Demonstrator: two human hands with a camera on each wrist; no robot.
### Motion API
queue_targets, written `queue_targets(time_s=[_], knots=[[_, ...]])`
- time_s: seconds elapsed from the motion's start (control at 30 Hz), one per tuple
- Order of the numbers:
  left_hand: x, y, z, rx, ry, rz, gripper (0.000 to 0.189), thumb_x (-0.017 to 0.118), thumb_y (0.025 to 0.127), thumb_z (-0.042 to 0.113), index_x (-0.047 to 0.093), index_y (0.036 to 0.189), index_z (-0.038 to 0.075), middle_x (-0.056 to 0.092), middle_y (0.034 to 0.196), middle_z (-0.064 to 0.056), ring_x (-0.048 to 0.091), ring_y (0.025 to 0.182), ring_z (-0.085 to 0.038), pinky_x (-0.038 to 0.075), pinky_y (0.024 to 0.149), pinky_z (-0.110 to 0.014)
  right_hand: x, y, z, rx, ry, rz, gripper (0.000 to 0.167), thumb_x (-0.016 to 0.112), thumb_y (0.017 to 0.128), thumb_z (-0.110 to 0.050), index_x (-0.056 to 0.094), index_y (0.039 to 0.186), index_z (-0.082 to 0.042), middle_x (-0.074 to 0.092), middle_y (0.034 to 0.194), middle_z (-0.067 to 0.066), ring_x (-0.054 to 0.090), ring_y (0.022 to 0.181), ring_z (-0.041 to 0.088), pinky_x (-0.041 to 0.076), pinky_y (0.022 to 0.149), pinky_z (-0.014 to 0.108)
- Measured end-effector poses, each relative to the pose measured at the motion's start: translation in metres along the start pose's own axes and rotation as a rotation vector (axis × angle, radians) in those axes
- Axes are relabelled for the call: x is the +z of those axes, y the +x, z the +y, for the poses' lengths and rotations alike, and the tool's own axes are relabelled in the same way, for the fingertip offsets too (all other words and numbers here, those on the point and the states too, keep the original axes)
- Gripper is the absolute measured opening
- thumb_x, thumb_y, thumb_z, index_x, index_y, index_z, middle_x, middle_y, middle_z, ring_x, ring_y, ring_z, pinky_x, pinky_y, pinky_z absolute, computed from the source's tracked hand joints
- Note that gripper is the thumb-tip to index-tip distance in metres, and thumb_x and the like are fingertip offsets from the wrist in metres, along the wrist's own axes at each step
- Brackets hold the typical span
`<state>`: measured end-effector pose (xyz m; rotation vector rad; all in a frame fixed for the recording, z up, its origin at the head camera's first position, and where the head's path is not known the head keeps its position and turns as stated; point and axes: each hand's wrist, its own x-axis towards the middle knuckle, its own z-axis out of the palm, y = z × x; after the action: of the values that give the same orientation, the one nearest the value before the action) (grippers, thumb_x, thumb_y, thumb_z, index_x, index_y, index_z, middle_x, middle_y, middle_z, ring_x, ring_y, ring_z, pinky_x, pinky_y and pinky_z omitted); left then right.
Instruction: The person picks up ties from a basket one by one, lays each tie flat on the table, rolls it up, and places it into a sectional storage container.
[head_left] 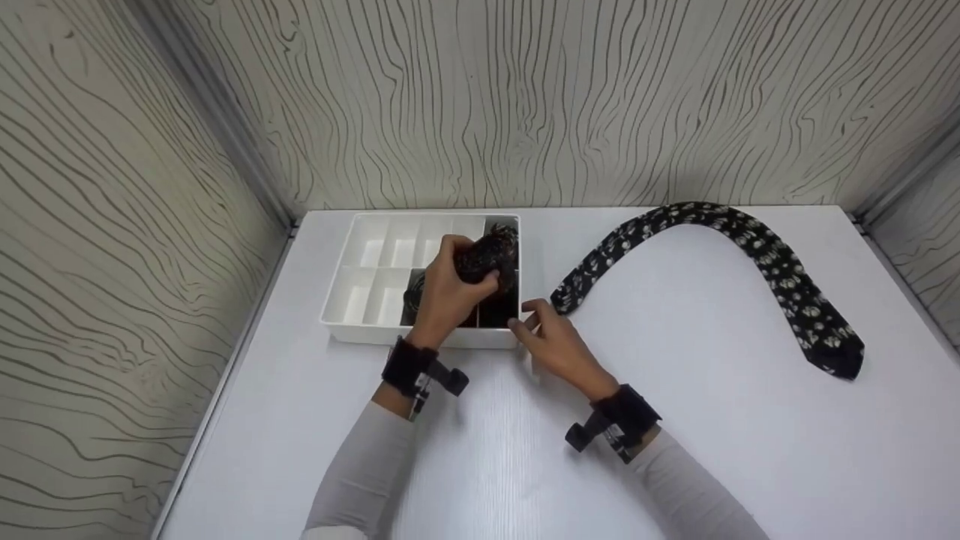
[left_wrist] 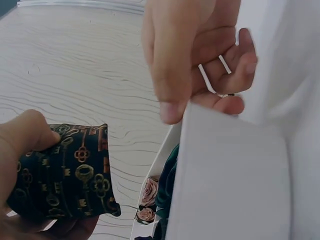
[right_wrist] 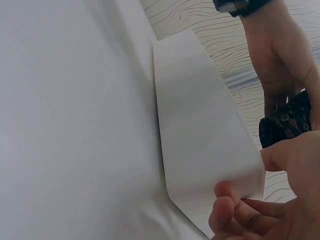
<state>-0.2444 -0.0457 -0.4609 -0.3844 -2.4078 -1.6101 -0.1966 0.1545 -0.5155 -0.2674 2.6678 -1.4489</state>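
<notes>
My left hand grips a rolled necktie above the right-hand compartments of a white divided box. In the left wrist view the rolled tie is dark green with a gold and copper key pattern. At the box's near right corner, my right hand pinches the wall, thumb at the rim and fingers along the outside, as the right wrist view shows on the box wall. Dark rolls lie in compartments under and beside my left hand, partly hidden by it; one roll has pink roses.
A black necktie with a pale floral print lies in an arch on the white table, right of the box. Its narrow end is close to my right hand. Wood-grain panels stand behind the table and at both sides.
</notes>
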Motion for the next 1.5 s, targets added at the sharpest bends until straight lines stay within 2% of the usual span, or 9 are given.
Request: queue_targets(time_s=[0.17,0.3,0.4,0.5,0.7,0.83,0.97,1.17,1.5], knots=[[0.001,0.025,-0.006,-0.03,0.012,0.058,0.053,0.082,0.086,0.013,0.054,0.13,0.004,0.068,0.127,-0.016,0.067,0.12,-0.029,0.055,0.106,-0.045,0.001,0.001,0.001,0.005,0.019,-0.014,0.051,0.065,0.106,-0.034,0.054,0.143,0.0,0.072,0.095,0.006,0.066,0.069,0.015,0.054,0.075,0.035],[0.001,0.042,-0.016,-0.063,0.034,0.122,0.051,0.081,0.087,0.015,0.054,0.129,0.003,0.069,0.125,-0.018,0.068,0.114,-0.03,0.057,0.099,-0.043,0.002,0.001,0.003,0.01,0.016,-0.034,0.05,0.062,0.107,-0.035,0.052,0.144,-0.002,0.073,0.092,0.004,0.065,0.072,0.013,0.053,0.078,0.035],[0.0,0.052,-0.025,-0.099,0.038,0.161,0.05,0.081,0.088,0.016,0.054,0.128,0.002,0.069,0.124,-0.019,0.067,0.113,-0.031,0.057,0.096,-0.044,0.003,0.001,0.004,0.012,0.019,-0.045,0.049,0.061,0.108,-0.035,0.05,0.144,-0.003,0.074,0.091,0.005,0.065,0.072,0.015,0.053,0.079,0.036],[-0.001,0.059,-0.033,-0.14,0.031,0.174,0.049,0.08,0.088,0.016,0.054,0.126,0.002,0.068,0.124,-0.019,0.067,0.116,-0.032,0.056,0.099,-0.045,0.003,0.001,0.005,0.011,0.03,-0.052,0.049,0.061,0.109,-0.035,0.05,0.144,-0.003,0.074,0.091,0.007,0.066,0.071,0.018,0.054,0.082,0.038],[0.001,0.062,-0.047,-0.195,0.058,0.167,0.047,0.081,0.088,0.014,0.055,0.124,0.002,0.068,0.125,-0.019,0.065,0.121,-0.033,0.053,0.106,-0.045,0.002,0.0,0.008,0.008,0.048,-0.083,0.051,0.058,0.11,-0.038,0.047,0.146,-0.003,0.074,0.093,0.01,0.067,0.068,0.021,0.055,0.086,0.041],[0.003,0.061,-0.051,-0.218,0.088,0.189,0.046,0.082,0.087,0.013,0.056,0.123,0.002,0.069,0.124,-0.018,0.065,0.12,-0.034,0.053,0.106,-0.046,0.001,0.0,0.007,0.005,0.058,-0.105,0.052,0.056,0.111,-0.038,0.044,0.147,-0.003,0.074,0.096,0.014,0.068,0.067,0.025,0.055,0.084,0.039],[0.005,0.06,-0.051,-0.197,0.114,0.202,0.046,0.082,0.087,0.012,0.055,0.122,0.002,0.067,0.125,-0.017,0.064,0.121,-0.033,0.052,0.106,-0.046,0.0,-0.001,0.006,0.009,0.057,-0.114,0.051,0.055,0.111,-0.039,0.044,0.147,-0.004,0.073,0.097,0.015,0.067,0.07,0.025,0.054,0.077,0.036],[0.011,0.062,-0.051,-0.128,0.16,0.225,0.045,0.081,0.084,0.003,0.053,0.119,-0.001,0.064,0.121,-0.018,0.061,0.119,-0.033,0.05,0.106,-0.045,0.0,-0.001,0.006,0.005,0.058,-0.127,0.051,0.054,0.112,-0.039,0.043,0.147,-0.005,0.073,0.098,0.017,0.067,0.069,0.025,0.054,0.072,0.033],[0.025,0.06,-0.048,-0.174,0.307,0.215,0.045,0.082,0.083,-0.001,0.057,0.12,0.005,0.064,0.122,-0.013,0.057,0.118,-0.035,0.052,0.1,-0.052,0.0,-0.001,0.008,-0.002,0.086,-0.131,0.053,0.055,0.111,-0.039,0.042,0.147,-0.003,0.072,0.095,0.018,0.06,0.067,0.015,0.051,0.065,0.028]])
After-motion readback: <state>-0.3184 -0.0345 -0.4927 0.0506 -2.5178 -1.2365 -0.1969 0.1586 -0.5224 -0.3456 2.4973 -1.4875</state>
